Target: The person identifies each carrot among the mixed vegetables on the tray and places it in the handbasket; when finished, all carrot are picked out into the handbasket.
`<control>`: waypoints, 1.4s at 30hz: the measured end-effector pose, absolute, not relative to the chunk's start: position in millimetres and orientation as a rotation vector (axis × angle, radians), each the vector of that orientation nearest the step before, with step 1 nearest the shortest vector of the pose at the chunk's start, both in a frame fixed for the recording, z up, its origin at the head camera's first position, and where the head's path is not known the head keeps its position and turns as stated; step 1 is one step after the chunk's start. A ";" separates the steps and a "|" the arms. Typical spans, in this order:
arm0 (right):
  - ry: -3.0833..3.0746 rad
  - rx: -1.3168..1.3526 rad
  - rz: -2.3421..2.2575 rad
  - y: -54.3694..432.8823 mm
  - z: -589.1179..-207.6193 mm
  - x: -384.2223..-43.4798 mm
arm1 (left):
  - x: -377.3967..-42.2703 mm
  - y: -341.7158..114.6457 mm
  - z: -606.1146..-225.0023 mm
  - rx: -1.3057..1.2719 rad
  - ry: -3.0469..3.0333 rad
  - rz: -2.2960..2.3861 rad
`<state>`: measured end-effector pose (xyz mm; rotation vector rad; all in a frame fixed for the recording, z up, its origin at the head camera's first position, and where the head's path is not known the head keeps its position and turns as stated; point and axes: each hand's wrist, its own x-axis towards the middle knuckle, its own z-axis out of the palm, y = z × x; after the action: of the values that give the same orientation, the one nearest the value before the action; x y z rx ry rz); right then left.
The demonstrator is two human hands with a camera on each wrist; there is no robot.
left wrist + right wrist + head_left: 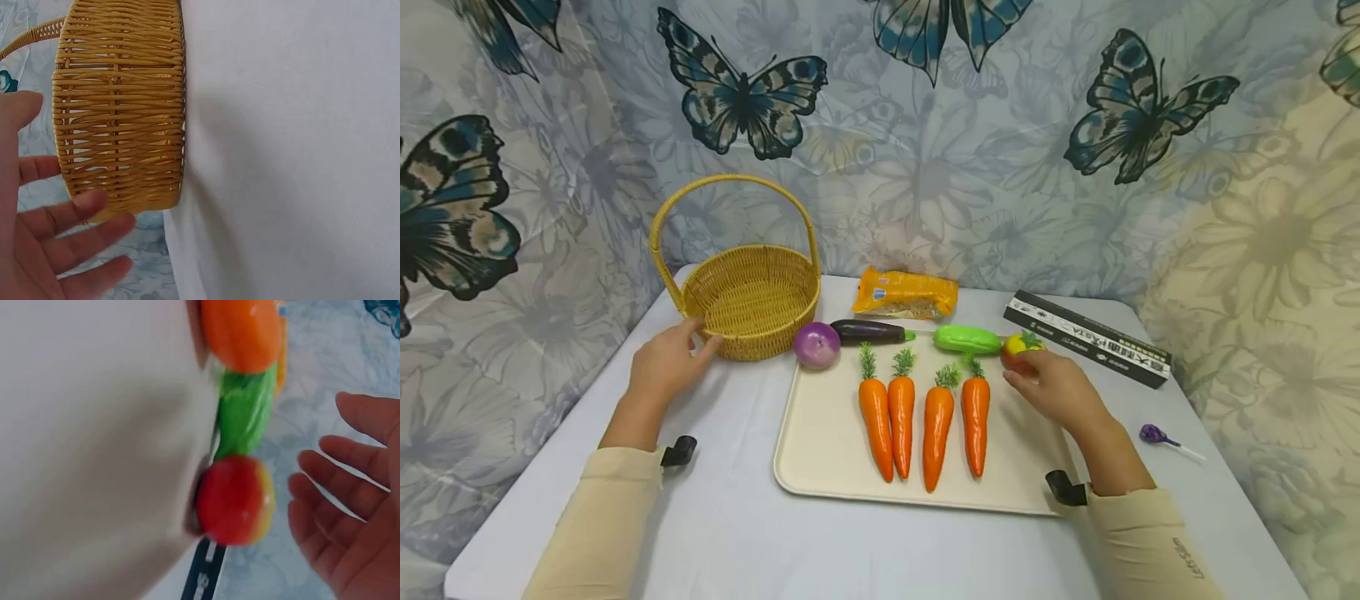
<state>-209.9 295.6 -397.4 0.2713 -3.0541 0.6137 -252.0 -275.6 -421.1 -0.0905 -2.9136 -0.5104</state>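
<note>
Near the tray's (820, 458) far edge, the tomato (234, 500) could be rolled away if bumped by the empty right hand (1060, 387); nothing is gripped by the left hand (664, 362).

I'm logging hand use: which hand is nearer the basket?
Left. The left hand is at the near left side of the basket; the right hand is well away, right of the carrots.
</note>
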 end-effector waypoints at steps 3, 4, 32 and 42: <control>-3.142 0.276 0.675 288.1 -397.9 -210.4 | -254.2 -275.0 -423.5 -0.033 -2.904 -0.610; -3.175 0.279 0.700 285.7 -398.3 -210.6 | -255.5 -274.3 -424.5 -0.023 -2.898 -0.649; -3.239 -0.129 1.330 246.1 -429.7 -199.3 | -275.9 -252.4 -476.3 0.260 -2.039 -1.870; -3.084 -0.076 1.659 246.0 -424.0 -203.4 | -276.5 -258.4 -484.5 0.222 -1.978 -1.833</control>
<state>-203.4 246.0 -424.0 -0.0758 -3.0840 1.6592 -276.5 -258.4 -484.5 0.2222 -1.9783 -1.8328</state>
